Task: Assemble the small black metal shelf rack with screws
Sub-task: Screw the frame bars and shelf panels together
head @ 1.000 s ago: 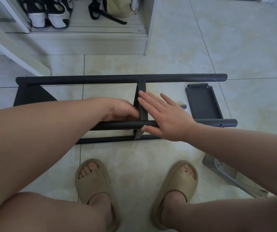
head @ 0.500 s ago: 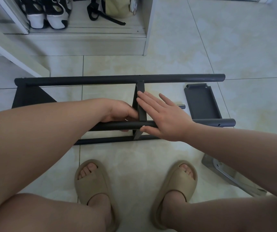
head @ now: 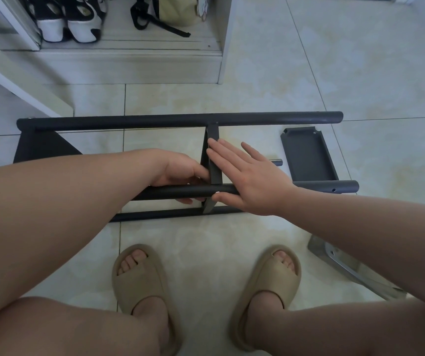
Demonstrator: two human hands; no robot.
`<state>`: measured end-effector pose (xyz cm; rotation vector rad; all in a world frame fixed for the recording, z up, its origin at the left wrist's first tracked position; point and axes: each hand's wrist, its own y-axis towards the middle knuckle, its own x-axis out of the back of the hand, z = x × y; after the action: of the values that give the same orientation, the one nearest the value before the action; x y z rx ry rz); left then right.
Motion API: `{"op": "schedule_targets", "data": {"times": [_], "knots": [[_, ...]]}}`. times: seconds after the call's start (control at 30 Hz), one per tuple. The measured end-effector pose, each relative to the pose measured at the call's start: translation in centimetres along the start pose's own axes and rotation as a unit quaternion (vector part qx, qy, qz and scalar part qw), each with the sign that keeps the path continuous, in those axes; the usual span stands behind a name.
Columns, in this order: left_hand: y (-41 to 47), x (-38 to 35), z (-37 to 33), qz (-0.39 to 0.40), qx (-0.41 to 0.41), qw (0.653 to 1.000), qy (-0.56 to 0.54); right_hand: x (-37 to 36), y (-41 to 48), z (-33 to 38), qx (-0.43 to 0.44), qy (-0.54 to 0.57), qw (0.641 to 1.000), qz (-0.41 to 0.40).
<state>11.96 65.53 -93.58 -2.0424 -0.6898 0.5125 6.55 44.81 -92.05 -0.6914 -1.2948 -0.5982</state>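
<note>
Bottom of frame: two beige foam slippers [head: 139,276] on the pale tile floor [head: 360,73]. A silvery metal bracket [head: 345,272] lies lower right, partly behind the R forearm.

Mid-frame, the small black metal rack frame [head: 160,214] lies flat on the floor, long axis left-right. The left grip [head: 178,170] wraps the near round black metal tube [head: 175,192], fingertip showing under it, just left of the flat black cross brace [head: 213,132]. The right grip [head: 247,181] lies spread, fingers straight, over brace + tube, thumb at the tube's near edge.

The joint sits between both grips, touching each. The brace runs near-to-far, square to the tubes, up to the far long black tube [head: 129,122]. Prob. next: seat brace for a screw. No screw or tool seen.

A loose black tray-shaped metal panel [head: 309,155] lies right of centre.
</note>
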Motion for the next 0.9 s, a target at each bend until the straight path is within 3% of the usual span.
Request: {"op": "schedule_targets", "data": {"times": [0.23,0.5,0.9], "knots": [[0.16,0.09,0.15,0.005,-0.059,0.998,-0.028,0.02,0.04,-0.03,-0.001,-0.003,1.000,0.002],[0.14,0.16,0.19,0.001,-0.024,1.000,-0.017,0.19,0.06,0.03,-0.003,0.001,1.000,0.006],[0.05,0.30,0.17,0.019,-0.062,0.997,-0.047,0.22,0.08,0.05,-0.001,-0.005,1.000,0.005]]}}
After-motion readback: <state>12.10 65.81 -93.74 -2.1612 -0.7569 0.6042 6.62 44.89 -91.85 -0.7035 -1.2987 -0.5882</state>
